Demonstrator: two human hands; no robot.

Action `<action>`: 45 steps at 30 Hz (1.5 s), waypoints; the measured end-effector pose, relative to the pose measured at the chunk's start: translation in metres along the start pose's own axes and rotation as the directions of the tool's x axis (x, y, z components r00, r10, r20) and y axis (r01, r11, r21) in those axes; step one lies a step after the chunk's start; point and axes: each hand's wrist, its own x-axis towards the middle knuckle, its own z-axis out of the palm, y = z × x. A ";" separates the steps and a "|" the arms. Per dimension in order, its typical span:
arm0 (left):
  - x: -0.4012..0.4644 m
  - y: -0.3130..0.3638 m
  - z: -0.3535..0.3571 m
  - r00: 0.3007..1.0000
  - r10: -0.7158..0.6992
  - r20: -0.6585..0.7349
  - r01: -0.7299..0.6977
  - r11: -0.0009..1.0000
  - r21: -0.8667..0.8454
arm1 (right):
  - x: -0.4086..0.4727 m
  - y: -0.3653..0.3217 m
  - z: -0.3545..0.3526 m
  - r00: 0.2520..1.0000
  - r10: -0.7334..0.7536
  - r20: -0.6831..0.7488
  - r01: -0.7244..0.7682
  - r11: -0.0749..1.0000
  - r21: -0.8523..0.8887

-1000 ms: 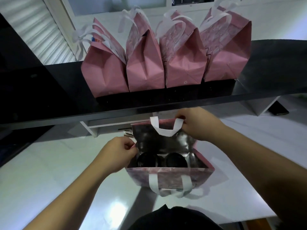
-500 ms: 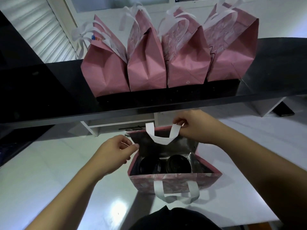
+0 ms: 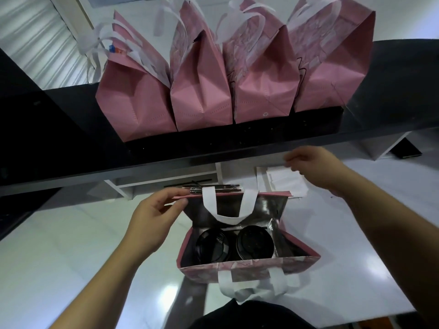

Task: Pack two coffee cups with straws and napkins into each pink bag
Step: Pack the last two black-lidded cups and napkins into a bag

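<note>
Sat at six o'clock on white table (image 3: 71, 257): open pink bag (image 3: 249, 269), soft, light-walled. Left hand (image 3: 154, 224) pinching rim at nine; right hand (image 3: 316, 167) loosely curled over flimsy napkins (image 3: 285, 181) at one.

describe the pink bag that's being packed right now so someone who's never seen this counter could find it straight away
Start from the black shelf carrying four closed pink bags in a row. Below it, on the white counter, stands one open pink bag between the left hand and right hand. Unlike the others, its dark lining shows, with two black-lidded cups inside.
</note>
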 end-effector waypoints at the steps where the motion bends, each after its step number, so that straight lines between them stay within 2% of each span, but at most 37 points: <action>1: -0.001 -0.002 0.000 1.000 0.002 -0.007 -0.002 1.000 -0.010 | 0.009 0.015 0.004 0.997 0.061 -0.051 -0.063 0.997 -0.044; 3: -0.001 -0.005 0.001 1.000 0.000 -0.017 -0.001 1.000 -0.014 | 0.025 0.046 0.017 0.987 0.144 -0.065 -0.153 0.978 -0.145; 5: 0.001 -0.007 0.002 1.000 0.005 -0.015 -0.006 1.000 -0.012 | 0.036 0.073 0.031 0.985 0.166 -0.036 -0.170 0.946 -0.276; 14: 0.001 -0.008 0.006 1.000 0.010 -0.029 -0.010 1.000 -0.015 | 0.075 0.126 0.075 0.994 0.044 0.097 0.015 0.842 -0.539; 23: 0.003 -0.007 0.007 0.999 -0.013 -0.051 0.012 1.000 -0.029 | 0.100 0.127 0.075 0.988 -0.031 0.151 0.132 0.680 -0.722; 30: 0.006 -0.009 0.010 0.998 -0.021 -0.061 0.019 0.999 -0.034 | 0.095 0.132 0.070 0.987 -0.151 0.057 0.145 0.676 -0.722; 32: 0.005 -0.010 0.010 0.998 -0.016 -0.059 0.014 0.999 -0.036 | 0.086 0.132 0.064 0.985 -0.170 -0.014 0.113 0.712 -0.693; 35: 0.004 -0.011 0.011 0.998 -0.006 -0.063 0.002 0.998 -0.068 | 0.062 0.128 0.050 0.979 -0.159 -0.128 0.065 0.838 -0.541; 37: 0.003 -0.010 0.013 0.998 0.001 -0.065 -0.007 0.996 -0.088 | 0.041 0.122 0.038 0.982 -0.079 -0.169 0.007 0.920 -0.391; 40: 0.000 -0.009 0.014 0.998 0.027 -0.053 -0.031 0.997 -0.074 | 0.008 0.102 0.021 0.985 0.021 -0.171 -0.052 0.983 -0.179; 42: -0.003 -0.007 0.013 0.998 0.048 -0.044 -0.051 0.996 -0.068 | -0.017 0.082 0.012 0.988 0.054 -0.147 -0.049 0.998 0.032; 45: -0.005 -0.005 0.011 0.997 0.065 -0.039 -0.068 0.995 -0.068 | -0.059 0.037 0.000 0.994 0.005 -0.111 0.023 0.968 0.250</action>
